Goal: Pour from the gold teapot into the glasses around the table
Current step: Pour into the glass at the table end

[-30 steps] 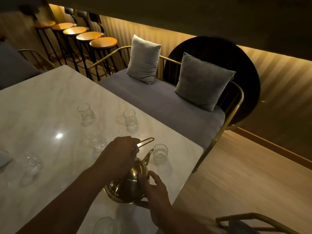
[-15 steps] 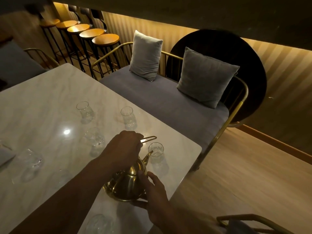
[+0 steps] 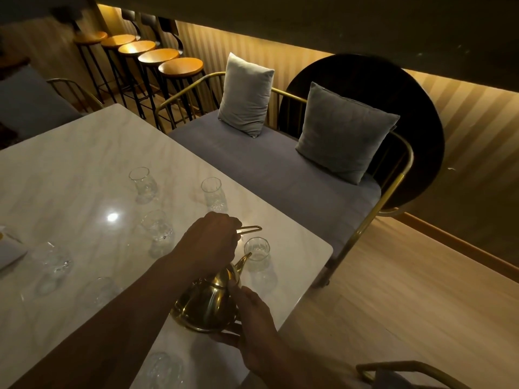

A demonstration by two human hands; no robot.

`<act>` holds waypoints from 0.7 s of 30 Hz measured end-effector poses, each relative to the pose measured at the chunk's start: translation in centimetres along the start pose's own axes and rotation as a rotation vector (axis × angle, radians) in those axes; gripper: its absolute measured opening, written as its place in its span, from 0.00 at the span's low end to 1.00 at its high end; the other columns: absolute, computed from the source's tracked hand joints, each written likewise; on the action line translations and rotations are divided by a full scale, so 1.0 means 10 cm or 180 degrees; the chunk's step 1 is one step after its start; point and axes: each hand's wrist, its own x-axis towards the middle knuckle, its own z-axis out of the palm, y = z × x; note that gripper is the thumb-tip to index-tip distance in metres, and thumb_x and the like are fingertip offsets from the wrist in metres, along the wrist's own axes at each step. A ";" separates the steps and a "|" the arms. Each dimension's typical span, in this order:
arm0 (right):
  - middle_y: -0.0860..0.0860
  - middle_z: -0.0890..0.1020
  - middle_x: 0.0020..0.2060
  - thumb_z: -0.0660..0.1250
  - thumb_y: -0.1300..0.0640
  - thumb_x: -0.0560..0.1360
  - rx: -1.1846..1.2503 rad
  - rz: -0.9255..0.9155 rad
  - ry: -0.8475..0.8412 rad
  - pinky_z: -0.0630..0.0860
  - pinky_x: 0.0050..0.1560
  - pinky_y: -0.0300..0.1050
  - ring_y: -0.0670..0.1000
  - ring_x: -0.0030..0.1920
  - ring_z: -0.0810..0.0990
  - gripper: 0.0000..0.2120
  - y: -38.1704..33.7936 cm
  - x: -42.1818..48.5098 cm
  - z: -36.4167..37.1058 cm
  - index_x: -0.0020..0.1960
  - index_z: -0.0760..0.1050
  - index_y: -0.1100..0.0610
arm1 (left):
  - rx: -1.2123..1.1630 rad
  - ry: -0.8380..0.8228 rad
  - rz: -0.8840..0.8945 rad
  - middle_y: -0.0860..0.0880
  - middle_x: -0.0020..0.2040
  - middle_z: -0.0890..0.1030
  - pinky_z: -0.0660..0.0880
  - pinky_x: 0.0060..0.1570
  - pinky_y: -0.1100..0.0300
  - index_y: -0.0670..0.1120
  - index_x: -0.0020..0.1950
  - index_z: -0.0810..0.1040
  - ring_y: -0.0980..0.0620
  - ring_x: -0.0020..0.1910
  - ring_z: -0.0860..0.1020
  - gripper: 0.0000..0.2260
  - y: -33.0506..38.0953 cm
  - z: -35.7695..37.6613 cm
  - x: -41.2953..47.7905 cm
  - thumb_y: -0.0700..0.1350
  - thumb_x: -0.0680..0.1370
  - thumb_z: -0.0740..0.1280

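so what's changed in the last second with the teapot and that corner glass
The gold teapot has edged forward: its spout tip, just short of the corner glass before, now overlaps that glass's rim. No stream is visible. The left hand still grips the handle and the right hand still cups the body; the other glasses stayed put.

Left hand (image 3: 209,242) and right hand (image 3: 252,329): both bare. Forearms (image 3: 120,321) bare up to frame edge. Dim light hides finer detail.

Gold teapot (image 3: 206,307) – white veined marble table (image 3: 70,164) – grey cushions (image 3: 245,94), orange stools (image 3: 181,66).
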 end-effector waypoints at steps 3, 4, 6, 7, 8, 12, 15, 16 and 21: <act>0.56 0.80 0.61 0.78 0.39 0.65 -0.0011 0.0029 -0.0015 0.84 0.49 0.61 0.62 0.56 0.82 0.36 -0.02 -0.01 0.01 0.69 0.71 0.49 | 0.0021 0.0004 -0.0011 0.48 0.60 0.83 0.76 0.59 0.57 0.46 0.65 0.79 0.47 0.54 0.83 0.15 0.01 -0.01 0.00 0.47 0.79 0.67; 0.56 0.80 0.61 0.78 0.39 0.65 -0.0013 0.0035 -0.0018 0.83 0.50 0.61 0.62 0.56 0.82 0.36 -0.02 -0.01 0.00 0.69 0.71 0.49 | 0.0025 0.0008 -0.0013 0.48 0.60 0.83 0.76 0.59 0.57 0.46 0.65 0.79 0.47 0.54 0.83 0.15 0.00 -0.01 0.00 0.47 0.79 0.67; 0.56 0.80 0.61 0.78 0.39 0.66 -0.0028 0.0039 -0.0005 0.83 0.50 0.62 0.62 0.56 0.82 0.36 -0.03 -0.01 0.00 0.69 0.71 0.49 | 0.0018 0.0017 -0.0010 0.47 0.60 0.83 0.76 0.59 0.57 0.46 0.65 0.80 0.47 0.54 0.83 0.15 0.00 -0.01 0.00 0.47 0.79 0.67; 0.56 0.79 0.61 0.77 0.40 0.66 -0.0039 0.0039 0.0003 0.83 0.50 0.62 0.62 0.56 0.82 0.35 -0.03 -0.01 0.00 0.69 0.71 0.49 | 0.0014 0.0020 -0.0009 0.47 0.60 0.83 0.76 0.58 0.57 0.46 0.65 0.80 0.48 0.53 0.83 0.15 0.00 -0.01 0.00 0.47 0.79 0.67; 0.56 0.79 0.62 0.77 0.40 0.67 -0.0046 0.0040 0.0005 0.83 0.49 0.62 0.62 0.56 0.82 0.35 -0.03 -0.01 0.00 0.69 0.71 0.49 | 0.0010 0.0028 -0.0008 0.47 0.59 0.83 0.76 0.58 0.57 0.46 0.65 0.80 0.48 0.53 0.83 0.15 0.00 -0.01 0.00 0.47 0.79 0.67; 0.56 0.79 0.62 0.77 0.40 0.67 -0.0045 0.0056 -0.0014 0.84 0.49 0.61 0.62 0.55 0.82 0.34 -0.04 -0.01 0.00 0.69 0.71 0.49 | -0.0013 0.0043 -0.0029 0.47 0.59 0.84 0.76 0.57 0.58 0.46 0.64 0.80 0.48 0.52 0.83 0.14 0.00 -0.02 0.00 0.47 0.79 0.67; 0.56 0.79 0.62 0.77 0.40 0.67 -0.0045 0.0057 -0.0022 0.84 0.48 0.61 0.62 0.55 0.82 0.34 -0.05 -0.01 0.00 0.69 0.71 0.49 | -0.0038 0.0045 -0.0062 0.47 0.58 0.84 0.76 0.56 0.59 0.46 0.64 0.80 0.48 0.52 0.83 0.14 0.01 -0.02 0.01 0.47 0.79 0.67; 0.56 0.79 0.61 0.77 0.40 0.67 -0.0051 0.0060 -0.0025 0.84 0.49 0.61 0.62 0.55 0.82 0.34 -0.05 0.00 0.00 0.69 0.71 0.49 | -0.0043 0.0043 -0.0070 0.47 0.58 0.84 0.76 0.56 0.58 0.46 0.64 0.80 0.48 0.52 0.83 0.14 0.01 -0.02 0.02 0.47 0.79 0.67; 0.56 0.79 0.62 0.77 0.39 0.67 -0.0064 0.0069 -0.0017 0.84 0.49 0.62 0.62 0.55 0.82 0.35 -0.07 0.00 -0.01 0.69 0.70 0.49 | -0.0012 0.0017 -0.0096 0.47 0.58 0.84 0.77 0.56 0.58 0.46 0.64 0.80 0.48 0.51 0.83 0.14 0.01 -0.02 0.04 0.47 0.79 0.67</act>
